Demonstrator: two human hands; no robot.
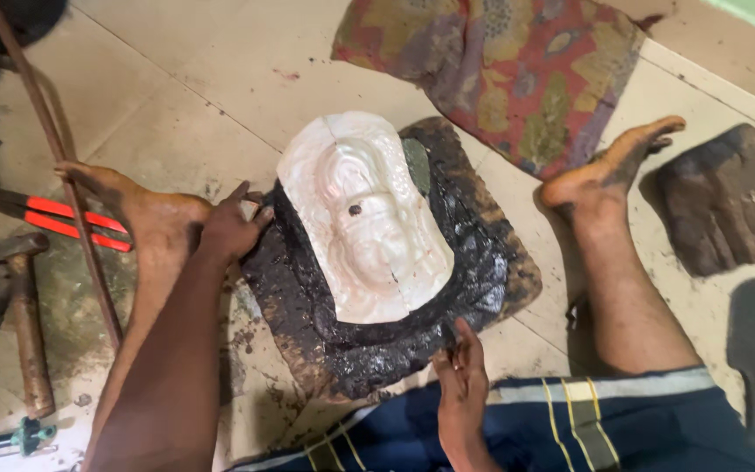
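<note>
A craft workshop on the floor, with work done sitting on pale tiles stained with dark grime. A hammer, red-handled cutters and a metal rod lie about at the left. In the middle a white embossed relief sits bedded in a black pitch slab, with a patterned cloth behind.
</note>
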